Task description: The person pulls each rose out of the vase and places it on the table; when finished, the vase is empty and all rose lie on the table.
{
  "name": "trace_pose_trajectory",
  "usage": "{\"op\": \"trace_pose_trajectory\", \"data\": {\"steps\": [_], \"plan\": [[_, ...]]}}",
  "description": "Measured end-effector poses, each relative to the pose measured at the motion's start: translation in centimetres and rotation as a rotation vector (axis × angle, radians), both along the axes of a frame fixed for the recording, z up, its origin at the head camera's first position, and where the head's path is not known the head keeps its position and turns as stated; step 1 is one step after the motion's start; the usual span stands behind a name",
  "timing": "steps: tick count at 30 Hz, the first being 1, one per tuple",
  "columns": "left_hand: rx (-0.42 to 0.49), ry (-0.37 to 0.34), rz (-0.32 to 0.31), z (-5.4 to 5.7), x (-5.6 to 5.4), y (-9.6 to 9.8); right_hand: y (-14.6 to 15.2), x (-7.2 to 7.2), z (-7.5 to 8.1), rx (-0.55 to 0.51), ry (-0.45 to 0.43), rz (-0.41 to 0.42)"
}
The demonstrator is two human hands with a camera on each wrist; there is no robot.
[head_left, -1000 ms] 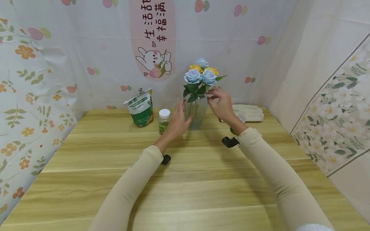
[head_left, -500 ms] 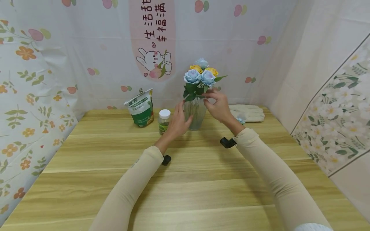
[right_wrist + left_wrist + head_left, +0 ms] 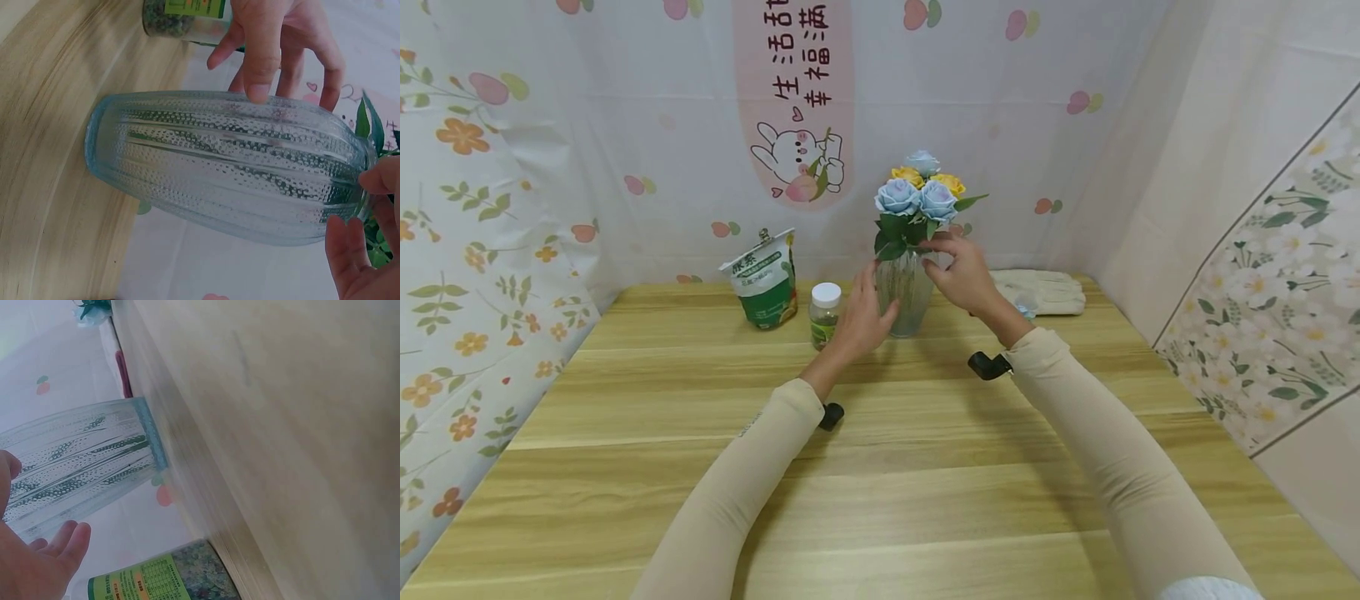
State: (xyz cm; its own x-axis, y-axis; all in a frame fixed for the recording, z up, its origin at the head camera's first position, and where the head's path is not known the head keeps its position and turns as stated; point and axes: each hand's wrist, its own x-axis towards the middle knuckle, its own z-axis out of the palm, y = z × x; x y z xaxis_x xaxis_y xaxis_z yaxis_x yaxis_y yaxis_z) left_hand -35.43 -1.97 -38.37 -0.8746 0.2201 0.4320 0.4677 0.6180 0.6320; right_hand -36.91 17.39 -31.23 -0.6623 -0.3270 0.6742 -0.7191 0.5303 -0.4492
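Observation:
A clear, ribbed glass vase (image 3: 913, 304) stands on the table, holding light blue roses (image 3: 898, 198) and yellow roses (image 3: 949, 182) with green leaves. At its left side is my left hand (image 3: 865, 318), fingers extended and thumb apart; the right wrist view has its thumb against the glass. My right hand (image 3: 964, 273) is at the vase's mouth, with thumb and forefinger by the rim beneath the leaves. Leaves and glass hide part of its fingertips, and I cannot tell if they pinch a stem. Dark stems show through the glass in the head view.
A white-lidded jar (image 3: 825, 315) stands close left of my left hand. Farther left is a green and white pouch (image 3: 766, 283) with a clip on top. Pale gloves (image 3: 1052, 293) lie at the back right, behind my right wrist, near another pale blue flower (image 3: 1025, 310).
My right hand has moved slightly left and in toward the vase's mouth, below the leaves. The blooms have shifted a little left. My left hand stays at the vase's side.

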Motion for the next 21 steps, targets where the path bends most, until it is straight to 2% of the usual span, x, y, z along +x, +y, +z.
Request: {"op": "trace_pose_trajectory", "data": {"steps": [5, 9, 16, 21], "plan": [[0.002, 0.018, -0.002, -0.1, 0.1, 0.0, 0.0, 0.1, -0.1, -0.012, -0.019, -0.009], [0.01, 0.028, -0.009, -0.2, 0.1, 0.1, -0.1, 0.3, 0.0, -0.064, -0.022, -0.007], [0.011, 0.045, -0.006, -0.1, 0.2, 0.1, -0.4, 0.3, 0.6, -0.193, 0.071, -0.019], [0.005, 0.043, -0.001, 0.0, 0.2, 0.0, -1.0, 0.4, 1.1, -0.324, 0.116, -0.022]]}}
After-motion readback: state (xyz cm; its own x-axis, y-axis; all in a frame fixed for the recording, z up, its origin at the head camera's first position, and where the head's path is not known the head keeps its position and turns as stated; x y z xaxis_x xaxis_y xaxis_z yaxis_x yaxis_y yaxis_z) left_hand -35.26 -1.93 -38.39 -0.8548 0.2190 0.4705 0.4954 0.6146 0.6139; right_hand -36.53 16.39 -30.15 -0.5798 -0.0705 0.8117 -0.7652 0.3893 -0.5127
